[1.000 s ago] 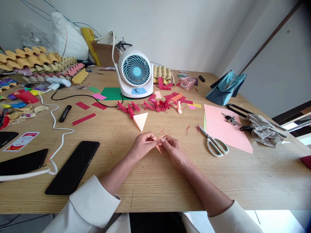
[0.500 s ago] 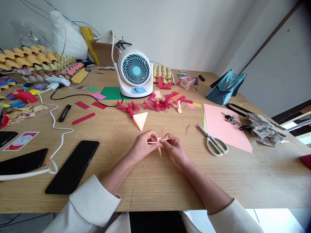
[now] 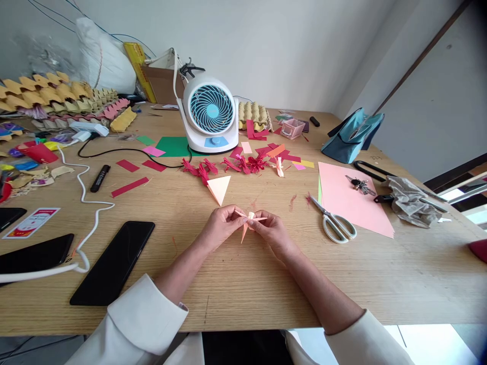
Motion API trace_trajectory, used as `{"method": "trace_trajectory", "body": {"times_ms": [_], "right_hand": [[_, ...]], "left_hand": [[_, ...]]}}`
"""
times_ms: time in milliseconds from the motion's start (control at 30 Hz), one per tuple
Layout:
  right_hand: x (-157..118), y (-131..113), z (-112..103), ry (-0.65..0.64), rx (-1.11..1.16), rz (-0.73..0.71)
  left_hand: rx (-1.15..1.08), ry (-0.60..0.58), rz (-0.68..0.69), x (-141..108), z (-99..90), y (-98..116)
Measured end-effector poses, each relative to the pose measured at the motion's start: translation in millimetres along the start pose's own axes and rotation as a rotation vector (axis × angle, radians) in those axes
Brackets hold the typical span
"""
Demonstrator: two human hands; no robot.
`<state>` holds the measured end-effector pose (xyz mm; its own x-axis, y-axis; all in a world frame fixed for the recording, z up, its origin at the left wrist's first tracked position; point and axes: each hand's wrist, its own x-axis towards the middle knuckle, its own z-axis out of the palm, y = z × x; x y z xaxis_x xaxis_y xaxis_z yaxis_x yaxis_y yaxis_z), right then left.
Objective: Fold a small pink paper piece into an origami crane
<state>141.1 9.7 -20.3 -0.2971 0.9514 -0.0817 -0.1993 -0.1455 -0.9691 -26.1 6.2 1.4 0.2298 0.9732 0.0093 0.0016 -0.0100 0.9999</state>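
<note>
Between both hands is a small peach paper flower (image 3: 245,230) with pointed petals, one hanging downward and others sticking out sideways. My left hand (image 3: 224,226) pinches its left side with thumb and fingertips. On the opposite side, my right hand (image 3: 271,230) grips it the same way. Part of the flower is hidden by the fingers. Just beyond the hands lies a folded pale peach paper triangle (image 3: 219,189). Farther back, crumpled crimson paper flowers (image 3: 256,163) sit in a row, with a pale peach paper flower (image 3: 279,167) at their right end.
White-handled scissors (image 3: 335,223) lie to the right, by pink paper sheets (image 3: 352,203) with keys (image 3: 361,185) on them. A fan (image 3: 212,114) stands at the back. On the left are a black phone (image 3: 114,263), a marker (image 3: 100,178) and a white cable (image 3: 97,203).
The paper flower has turned slightly in my fingers: its lower petal now points more to the left, and its side petals spread at a different angle. Both hands keep their hold.
</note>
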Motion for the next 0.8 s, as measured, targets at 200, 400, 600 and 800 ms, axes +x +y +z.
{"method": "trace_trajectory", "body": {"times_ms": [200,400,600,800], "right_hand": [[-1,-1,-2,-0.004,-0.037,-0.007],[-3,-2,0,-0.034,-0.043,0.037],[-1,1,0,-0.031,-0.038,0.033],[-4,-5,2,0.002,-0.018,0.075]], "left_hand": [[0.006,0.014,0.002,0,0.2,-2],[0.084,0.039,0.043,1,1.1,-8],[0.107,0.052,0.035,-1,3.5,-7],[0.018,0.086,-0.078,-3,5.5,2]]}}
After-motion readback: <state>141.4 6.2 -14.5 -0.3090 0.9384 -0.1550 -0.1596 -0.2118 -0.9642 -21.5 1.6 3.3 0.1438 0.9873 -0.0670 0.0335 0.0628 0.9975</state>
